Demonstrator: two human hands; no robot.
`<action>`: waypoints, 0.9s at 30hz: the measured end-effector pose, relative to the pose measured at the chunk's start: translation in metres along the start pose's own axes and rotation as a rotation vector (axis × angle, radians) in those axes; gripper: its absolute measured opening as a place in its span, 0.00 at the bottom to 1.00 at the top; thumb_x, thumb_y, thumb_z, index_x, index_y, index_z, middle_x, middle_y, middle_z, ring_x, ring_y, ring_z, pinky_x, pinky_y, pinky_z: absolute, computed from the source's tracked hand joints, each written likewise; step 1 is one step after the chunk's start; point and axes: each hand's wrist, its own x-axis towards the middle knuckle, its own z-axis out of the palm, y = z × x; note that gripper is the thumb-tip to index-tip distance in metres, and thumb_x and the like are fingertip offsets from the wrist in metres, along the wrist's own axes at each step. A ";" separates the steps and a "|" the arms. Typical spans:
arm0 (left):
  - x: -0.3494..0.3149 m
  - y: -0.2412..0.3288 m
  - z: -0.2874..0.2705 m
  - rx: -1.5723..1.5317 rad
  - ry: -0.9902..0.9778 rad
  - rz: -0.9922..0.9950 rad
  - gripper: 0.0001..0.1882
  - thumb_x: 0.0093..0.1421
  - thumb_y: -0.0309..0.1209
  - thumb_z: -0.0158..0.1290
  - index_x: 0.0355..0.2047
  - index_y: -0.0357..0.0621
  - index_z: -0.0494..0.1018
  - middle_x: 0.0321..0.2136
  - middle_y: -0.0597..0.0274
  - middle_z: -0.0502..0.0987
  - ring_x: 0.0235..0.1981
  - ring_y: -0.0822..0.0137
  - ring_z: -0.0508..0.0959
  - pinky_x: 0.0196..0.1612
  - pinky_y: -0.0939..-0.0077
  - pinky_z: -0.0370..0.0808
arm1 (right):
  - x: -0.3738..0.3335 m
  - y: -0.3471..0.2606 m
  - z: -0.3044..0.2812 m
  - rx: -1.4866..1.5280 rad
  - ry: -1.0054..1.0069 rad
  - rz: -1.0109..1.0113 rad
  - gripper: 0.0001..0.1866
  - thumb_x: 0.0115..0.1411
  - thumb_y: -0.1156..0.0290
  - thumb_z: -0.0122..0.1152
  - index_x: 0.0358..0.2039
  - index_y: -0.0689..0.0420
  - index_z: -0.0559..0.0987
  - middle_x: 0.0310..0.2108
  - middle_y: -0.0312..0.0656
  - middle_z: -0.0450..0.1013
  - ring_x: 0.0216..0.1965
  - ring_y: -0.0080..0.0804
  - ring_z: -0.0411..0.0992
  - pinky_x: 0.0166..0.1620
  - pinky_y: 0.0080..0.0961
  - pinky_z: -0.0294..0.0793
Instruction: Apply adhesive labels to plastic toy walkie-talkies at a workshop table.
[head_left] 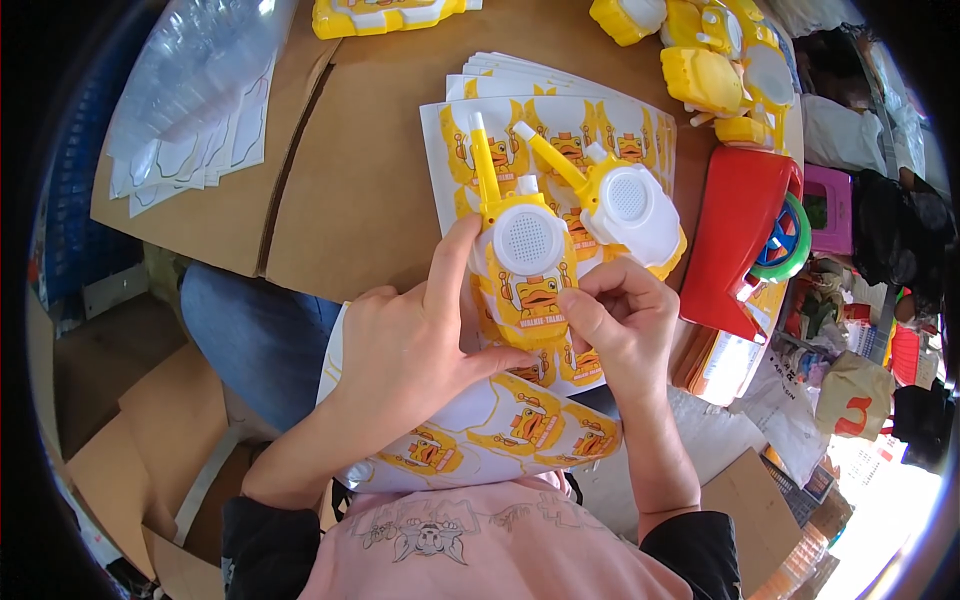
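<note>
A yellow and white toy walkie-talkie (pixel 527 240) lies face up on the sheets in front of me, its antenna pointing away. My left hand (pixel 415 325) grips it, index finger along its left side and thumb at its bottom end. On its lower front is a yellow cartoon-duck sticker (pixel 537 297). My right hand (pixel 625 315) is closed in a pinch at that sticker's right edge; the fingertips are partly hidden. Just right of it lies a second toy walkie-talkie (pixel 630 200), whose lower front is plain white. Fanned sticker sheets (pixel 452 150) lie beneath both toys.
Another curled sticker sheet (pixel 520 425) rests across my lap. To the right stands a red tape dispenser (pixel 735 235) with a green-rimmed roll. More yellow toys (pixel 705 80) are heaped at the far right. Clear plastic shells (pixel 200 75) sit far left on the cardboard-covered table (pixel 365 180).
</note>
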 end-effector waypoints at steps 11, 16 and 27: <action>0.000 0.001 -0.001 0.004 0.001 0.004 0.58 0.34 0.56 0.68 0.59 0.37 0.54 0.11 0.66 0.67 0.11 0.68 0.71 0.17 0.75 0.67 | 0.002 0.001 -0.002 -0.004 -0.001 -0.002 0.06 0.52 0.80 0.64 0.25 0.65 0.74 0.19 0.35 0.72 0.16 0.15 0.68 0.19 0.11 0.66; 0.000 0.000 0.001 0.026 0.017 0.021 0.57 0.35 0.56 0.68 0.59 0.36 0.54 0.11 0.66 0.67 0.11 0.67 0.72 0.18 0.75 0.68 | 0.000 0.004 -0.005 0.102 0.004 0.014 0.05 0.52 0.80 0.63 0.25 0.65 0.74 0.19 0.36 0.71 0.15 0.16 0.67 0.18 0.12 0.66; 0.000 0.001 0.001 0.015 0.000 0.000 0.57 0.35 0.56 0.68 0.58 0.36 0.54 0.12 0.65 0.68 0.12 0.66 0.73 0.18 0.74 0.69 | -0.002 0.000 -0.001 0.022 0.001 0.014 0.05 0.52 0.80 0.64 0.26 0.66 0.75 0.19 0.36 0.72 0.16 0.14 0.68 0.19 0.10 0.65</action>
